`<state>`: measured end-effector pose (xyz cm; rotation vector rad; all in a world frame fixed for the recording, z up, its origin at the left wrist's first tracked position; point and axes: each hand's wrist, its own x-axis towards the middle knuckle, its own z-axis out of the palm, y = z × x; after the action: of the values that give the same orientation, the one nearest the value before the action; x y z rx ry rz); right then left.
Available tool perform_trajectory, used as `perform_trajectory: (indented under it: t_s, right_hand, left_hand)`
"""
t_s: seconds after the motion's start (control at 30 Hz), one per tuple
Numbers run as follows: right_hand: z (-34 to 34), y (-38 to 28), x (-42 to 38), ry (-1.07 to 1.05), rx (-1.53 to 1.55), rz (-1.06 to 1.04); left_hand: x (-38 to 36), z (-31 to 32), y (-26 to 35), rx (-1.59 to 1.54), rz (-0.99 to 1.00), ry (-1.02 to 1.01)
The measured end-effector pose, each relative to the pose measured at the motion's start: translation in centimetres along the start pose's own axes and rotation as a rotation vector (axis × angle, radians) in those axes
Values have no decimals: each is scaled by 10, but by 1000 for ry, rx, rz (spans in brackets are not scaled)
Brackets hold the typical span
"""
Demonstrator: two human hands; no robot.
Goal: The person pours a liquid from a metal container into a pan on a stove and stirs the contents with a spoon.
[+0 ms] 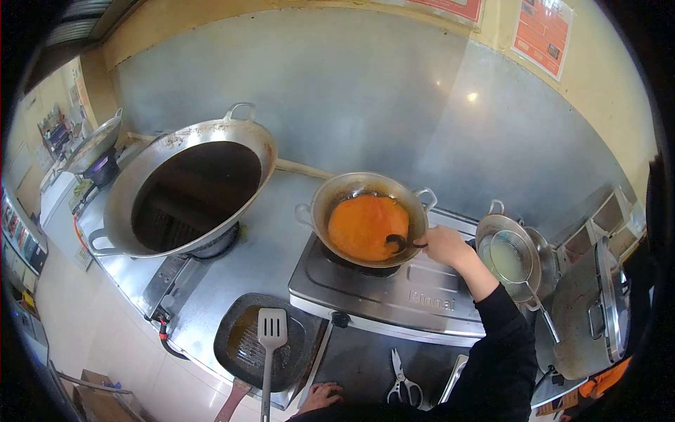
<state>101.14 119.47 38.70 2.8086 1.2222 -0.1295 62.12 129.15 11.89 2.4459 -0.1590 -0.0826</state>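
Note:
My right hand (444,246) is closed around the handle of a black ladle (395,241). The ladle's head dips into thick orange sauce (365,224) inside a small two-handled wok (324,204). That wok sits on a Rinnai gas stove (394,301). Low in the view, my left hand (321,396) lies on the edge of the dark worktop, fingers spread and holding nothing. Just left of it are a square grill pan (228,337) and a slotted turner (272,329) lying across it. Scissors (403,383) rest to the hand's right.
A large wok (116,204) of dark liquid stands on a burner at left. At right, a strainer (511,254) rests over another wok (536,281), beside a tall lidded pot (576,323). A metal backsplash (365,91) rises behind the stove.

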Motion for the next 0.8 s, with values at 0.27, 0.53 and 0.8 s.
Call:
perform_trajectory:
  t_s: [0.27,0.53,0.8]
  right_hand:
    - [32,0,31,21,43,38]
    - [58,-40,66,133,200,-97]
    - [56,-26,112,187,219,-46]
  left_hand:
    - [1,-4,0,-5,17,-7]
    - [1,11,-10,-12,-16,6]
    - [-5,19,-18,-96,3,1]
